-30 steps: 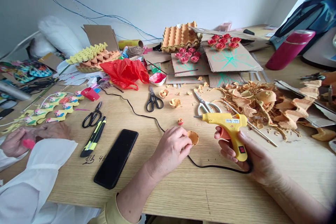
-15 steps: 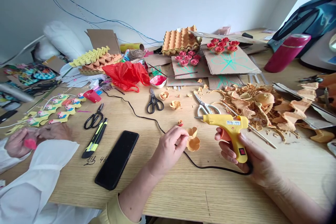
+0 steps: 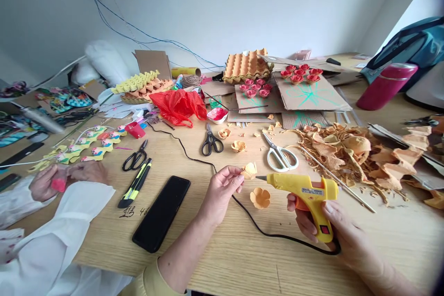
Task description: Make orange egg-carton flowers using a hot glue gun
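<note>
Between the thumb and fingers of my left hand [image 3: 222, 192] is a small orange paper-pulp flower [image 3: 249, 170], held up off the table. My right hand [image 3: 333, 219] grips a yellow hot glue gun [image 3: 301, 187] by its handle, fingers at the orange trigger. The gun's metal nozzle points left and is close to the flower; whether they touch I cannot tell. Below them a flat five-petal flower cup [image 3: 260, 198] lies on the wood. Two more pulp flowers, one rolled [image 3: 224, 133] and one layered [image 3: 239, 146], sit farther back.
White-handled scissors [image 3: 279, 155], black scissors [image 3: 211, 142], a phone [image 3: 162, 212] and a utility knife [image 3: 136, 182] lie around. The gun's black cord [image 3: 256, 222] crosses the table. Pulp scraps [image 3: 347, 148] heap at right. Red flowers [image 3: 255, 87] stand on cardboard. A co-worker's hands [image 3: 86, 173] are at left.
My left hand has lifted the small flower from the table. The glue gun has tilted and moved down, its nozzle now close to the flower. The view has shifted slightly.
</note>
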`<state>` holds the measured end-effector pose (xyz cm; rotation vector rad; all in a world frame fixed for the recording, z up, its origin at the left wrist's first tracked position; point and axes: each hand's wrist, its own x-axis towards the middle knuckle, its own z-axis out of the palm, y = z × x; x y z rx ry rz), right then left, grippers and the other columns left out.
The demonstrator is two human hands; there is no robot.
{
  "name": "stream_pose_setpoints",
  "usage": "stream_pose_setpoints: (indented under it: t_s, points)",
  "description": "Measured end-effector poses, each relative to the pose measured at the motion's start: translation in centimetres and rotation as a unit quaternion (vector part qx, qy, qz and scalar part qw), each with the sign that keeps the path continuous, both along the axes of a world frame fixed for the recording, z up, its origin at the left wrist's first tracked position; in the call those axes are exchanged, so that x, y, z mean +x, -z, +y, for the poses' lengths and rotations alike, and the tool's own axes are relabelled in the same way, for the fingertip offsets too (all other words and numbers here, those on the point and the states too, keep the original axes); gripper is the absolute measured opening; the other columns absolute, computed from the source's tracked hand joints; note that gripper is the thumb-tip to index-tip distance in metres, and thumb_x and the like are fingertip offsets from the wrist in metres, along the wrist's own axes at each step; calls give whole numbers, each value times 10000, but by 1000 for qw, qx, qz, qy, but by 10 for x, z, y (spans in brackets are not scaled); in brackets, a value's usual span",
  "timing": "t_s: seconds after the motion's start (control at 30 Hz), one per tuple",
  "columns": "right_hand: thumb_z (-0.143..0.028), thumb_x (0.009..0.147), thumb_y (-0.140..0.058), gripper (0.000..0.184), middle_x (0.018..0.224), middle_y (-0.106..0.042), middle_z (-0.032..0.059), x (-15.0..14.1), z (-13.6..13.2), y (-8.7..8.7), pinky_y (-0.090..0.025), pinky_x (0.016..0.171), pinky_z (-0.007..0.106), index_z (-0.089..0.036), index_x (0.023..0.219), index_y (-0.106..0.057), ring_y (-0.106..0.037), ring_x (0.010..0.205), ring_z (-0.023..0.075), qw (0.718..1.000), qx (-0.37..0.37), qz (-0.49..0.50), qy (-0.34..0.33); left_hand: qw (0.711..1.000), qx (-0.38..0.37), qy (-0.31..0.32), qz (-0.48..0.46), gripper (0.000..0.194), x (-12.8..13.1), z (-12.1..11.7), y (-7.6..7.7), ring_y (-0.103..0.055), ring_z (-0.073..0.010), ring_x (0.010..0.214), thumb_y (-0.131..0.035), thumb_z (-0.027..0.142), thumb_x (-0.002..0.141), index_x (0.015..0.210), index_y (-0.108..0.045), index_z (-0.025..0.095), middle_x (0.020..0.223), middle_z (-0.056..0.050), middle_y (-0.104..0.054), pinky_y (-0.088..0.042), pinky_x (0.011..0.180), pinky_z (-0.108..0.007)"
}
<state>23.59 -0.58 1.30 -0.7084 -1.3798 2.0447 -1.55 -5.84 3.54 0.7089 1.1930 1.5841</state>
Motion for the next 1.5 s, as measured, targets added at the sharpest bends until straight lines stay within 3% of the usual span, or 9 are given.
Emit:
stream_pose_setpoints:
  t_s: [0.2, 0.4, 0.53, 0.83, 1.07, 1.5]
  points:
    - [-659, 925, -521, 501, 687, -522, 20, 2, 0, -1, -326, 538, 324, -210, 1080, -680, -430, 574, 168, 999, 38, -31, -2, 999, -26, 21, -35, 428, 4, 0, -3, -504, -76, 588, -909, 428, 656, 814, -624, 150, 652, 27, -607, -372, 572, -222]
    - [-624, 943, -529, 462, 723, -560, 43, 8, 0, 6, -388, 589, 334, -211, 1060, -702, -480, 628, 189, 996, 77, -49, -14, 998, -28, 10, -63, 467, 2, 1, -1, -429, -39, 566, -945, 415, 601, 790, -617, 142, 714, 32, -604, -290, 521, -195]
    - [-583, 987, -465, 450, 746, -557, 42, 11, 0, 14, -394, 610, 329, -221, 1127, -692, -475, 640, 186, 994, 95, -44, -28, 996, -31, 23, -76, 465, 3, 1, 0, -436, -34, 564, -952, 410, 599, 779, -618, 142, 716, 37, -604, -308, 527, -190]
    - [-588, 977, -493, 441, 745, -588, 52, 14, -1, 14, -398, 585, 327, -217, 1068, -713, -508, 644, 193, 989, 124, -83, -11, 996, -28, 13, -80, 439, 2, 0, 2, -486, -52, 622, -955, 406, 595, 782, -654, 146, 756, 24, -639, -382, 613, -206]
    - [-590, 998, -460, 465, 779, -614, 50, 17, 1, 17, -438, 647, 325, -216, 1144, -694, -518, 671, 186, 987, 136, -79, -35, 995, -21, 4, -95, 415, 4, 0, 1, -453, -55, 634, -963, 381, 590, 775, -678, 143, 753, 20, -637, -361, 608, -205]
    - [-596, 977, -507, 460, 763, -624, 54, 15, 0, 13, -465, 611, 303, -202, 1087, -716, -544, 659, 180, 986, 148, -75, -15, 994, -21, 11, -107, 389, 3, 1, 4, -457, -57, 632, -960, 361, 602, 772, -689, 140, 762, 10, -663, -350, 613, -218]
